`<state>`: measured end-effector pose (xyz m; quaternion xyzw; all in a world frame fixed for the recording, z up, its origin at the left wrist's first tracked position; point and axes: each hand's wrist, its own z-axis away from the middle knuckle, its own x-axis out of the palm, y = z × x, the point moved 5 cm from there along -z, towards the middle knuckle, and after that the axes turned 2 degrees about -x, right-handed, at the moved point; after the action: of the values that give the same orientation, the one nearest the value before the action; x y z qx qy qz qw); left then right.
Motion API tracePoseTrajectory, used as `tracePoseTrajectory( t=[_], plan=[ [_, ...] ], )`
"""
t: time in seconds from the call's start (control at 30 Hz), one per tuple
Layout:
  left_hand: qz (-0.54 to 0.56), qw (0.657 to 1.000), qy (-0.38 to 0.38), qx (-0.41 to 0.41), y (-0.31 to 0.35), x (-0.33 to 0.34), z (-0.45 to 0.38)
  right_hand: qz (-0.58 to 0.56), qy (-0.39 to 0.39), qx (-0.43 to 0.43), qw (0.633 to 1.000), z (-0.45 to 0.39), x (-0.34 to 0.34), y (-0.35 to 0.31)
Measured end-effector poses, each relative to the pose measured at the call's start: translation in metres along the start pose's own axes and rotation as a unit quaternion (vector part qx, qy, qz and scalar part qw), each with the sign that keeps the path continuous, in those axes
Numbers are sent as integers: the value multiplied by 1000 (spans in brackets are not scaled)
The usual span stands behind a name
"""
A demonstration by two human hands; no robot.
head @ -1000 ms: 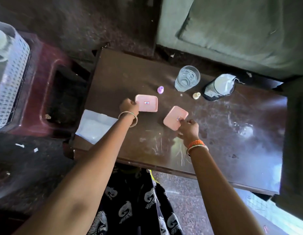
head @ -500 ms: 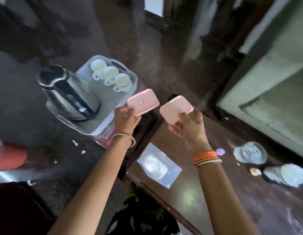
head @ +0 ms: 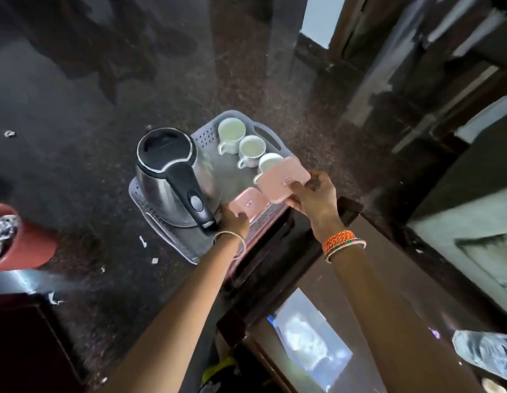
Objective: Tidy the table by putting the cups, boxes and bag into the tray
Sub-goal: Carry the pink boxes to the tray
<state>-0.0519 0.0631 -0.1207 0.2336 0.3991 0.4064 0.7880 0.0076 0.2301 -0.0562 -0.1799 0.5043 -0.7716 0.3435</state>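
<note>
Tray (head: 280,150): pale grey plastic w/ rows of tiny holes along its walls. 3 cups (head: 250,147) by the tray's far edge: white, pale green-ish inside. Kettle (head: 173,177) at the tray's left side: shiny silver body, black lid & black handle w/ a silver ring round the lid. 2 boxes, both light pink w/ a small red & blue mark on top: 1 in the left hand (head: 234,220), the left box (head: 248,205), & 1 in the right hand (head: 314,195), the right box (head: 284,178). Left wrist: thin silver & pale bangles. Right wrist: orange bangles w/ bits of green & red. Table (head: 388,279): dark brown, glossy. Bag (head: 309,338) on the table's near left corner: clear w/ white stuff & a blue edge. Floor: dark speckled brown-grey w/ small white scraps.
</note>
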Motion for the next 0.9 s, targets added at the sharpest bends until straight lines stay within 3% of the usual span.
tracePoseTrajectory(
  t=[0.17, 0.3, 0.43, 0.63, 0.77, 0.9],
  plan=[
    [19, 998, 2, -59, -11, 6, -9, 106, -53, 21, 993, -12, 28, 18],
    [37, 999, 32, -18, -9, 2, -2, 159, -56, 10, 986, -17, 48, 19],
    [59, 996, 42, 47, -10, -1, 13, 304, -55, -53, 950, -18, 64, 13],
    [-14, 986, 53, 158, -12, -6, 31, 483, -62, -67, 871, -14, 78, 18],
    [-18, 984, 43, 170, -9, -8, 26, 531, -30, -65, 844, -10, 72, 16],
    [24, 991, 21, 130, -7, -6, 27, 551, -24, -75, 831, -3, 71, 15]
  ],
)
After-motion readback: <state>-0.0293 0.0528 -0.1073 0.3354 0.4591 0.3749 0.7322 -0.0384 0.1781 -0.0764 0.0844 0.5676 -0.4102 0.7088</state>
